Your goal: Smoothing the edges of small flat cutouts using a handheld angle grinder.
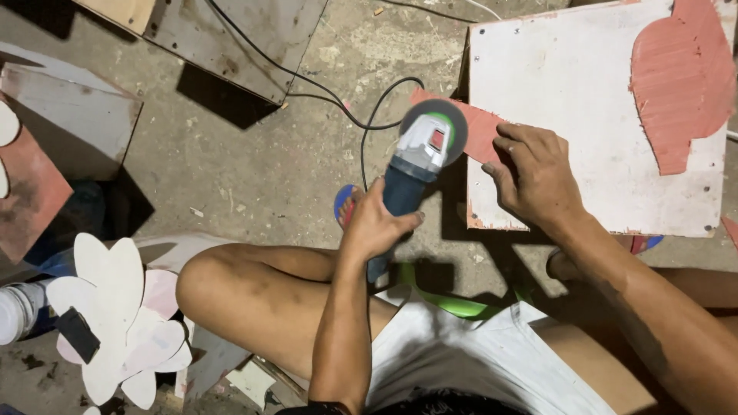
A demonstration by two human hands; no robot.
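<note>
My left hand (pixel 377 223) grips the dark blue body of an angle grinder (pixel 419 157), whose round grey disc sits against the left end of a flat pink cut-out piece (pixel 480 132). My right hand (pixel 534 175) presses that pink piece down on the left edge of a white board (pixel 569 84). The grinder's black cable (pixel 338 100) runs away across the floor. I sit low with my bare left knee (pixel 231 284) raised under my left arm.
A larger pink shape (pixel 680 77) lies on the white board's right part. A stack of white and pale pink flower-shaped cut-outs (pixel 123 315) lies at lower left. Grey and wooden panels (pixel 238 38) lie on the dusty concrete floor behind.
</note>
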